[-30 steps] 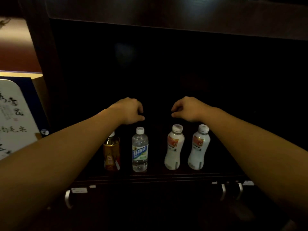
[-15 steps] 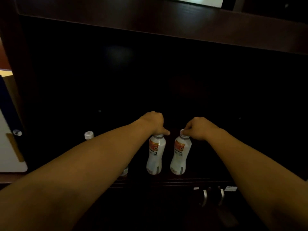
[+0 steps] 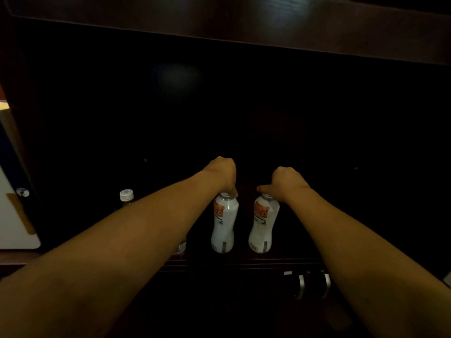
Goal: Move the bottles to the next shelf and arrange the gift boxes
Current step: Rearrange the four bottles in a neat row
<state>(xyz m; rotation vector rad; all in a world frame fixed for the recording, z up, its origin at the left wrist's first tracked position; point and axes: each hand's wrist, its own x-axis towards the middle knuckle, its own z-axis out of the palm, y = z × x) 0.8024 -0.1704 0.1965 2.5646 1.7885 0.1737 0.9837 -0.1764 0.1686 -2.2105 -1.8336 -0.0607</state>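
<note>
**Both hands settled on the caps of the two white bottles**

Since half a second ago: both hands sit slightly lower and tighter on the bottle tops; a second ago they hung above the row, touching nothing.

Item 1. Left hand (image 3: 220, 174): fingers curled down and closed around the cap of the left white bottle (image 3: 224, 225).

Item 2. Right hand (image 3: 286, 182): fingers closed over the cap of the right white bottle (image 3: 263, 226), thumb pointing inward.

Item 3. Two white bottles: upright, side by side, near but apart, orange-red labels on the upper body, standing at the front edge of the dark shelf (image 3: 244, 261).

Item 4. Amber bottle (image 3: 126, 197): farther left on the same shelf, white cap showing, body mostly hidden behind the left forearm.

Item 5. Clear bottle (image 3: 180, 247): only its base shows below the left forearm, just left of the white pair.

Item 6. White panel (image 3: 14, 228): at the far left edge, beyond the shelf's side wall.

Item 7. Metal handles (image 3: 313, 285): below the shelf front, at right.

Shelf interior very dark; its back cannot be made out.
</note>
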